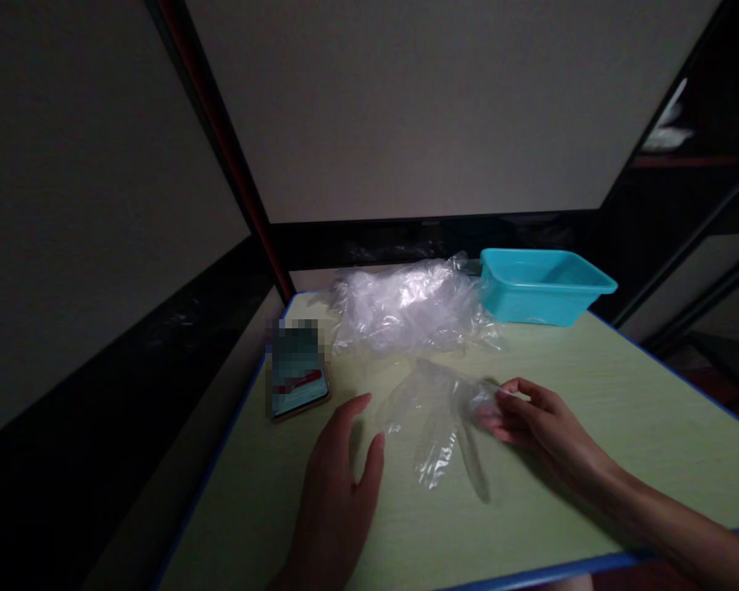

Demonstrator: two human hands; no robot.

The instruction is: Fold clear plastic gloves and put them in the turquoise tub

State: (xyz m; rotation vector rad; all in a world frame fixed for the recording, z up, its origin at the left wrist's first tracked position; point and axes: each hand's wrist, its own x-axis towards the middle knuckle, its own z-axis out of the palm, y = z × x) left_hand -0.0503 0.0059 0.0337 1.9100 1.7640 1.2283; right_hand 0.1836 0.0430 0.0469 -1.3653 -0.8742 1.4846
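Basin (540, 304): turquoise | tabletop (597, 394): pale yellow-green | table edging (533, 576): blue

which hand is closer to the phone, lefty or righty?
Left. The left hand is just below and right of the phone, not touching it. The right hand is farther off to the right, holding thin clear plastic.

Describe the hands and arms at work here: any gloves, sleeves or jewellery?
Both are bare human hands, with no gloves or rings visible. The right hand leads into a slim forearm, with no sleeve, watch or bracelet on the part in view. The left hand is cut off near the wrist, so any sleeve there can't be seen.
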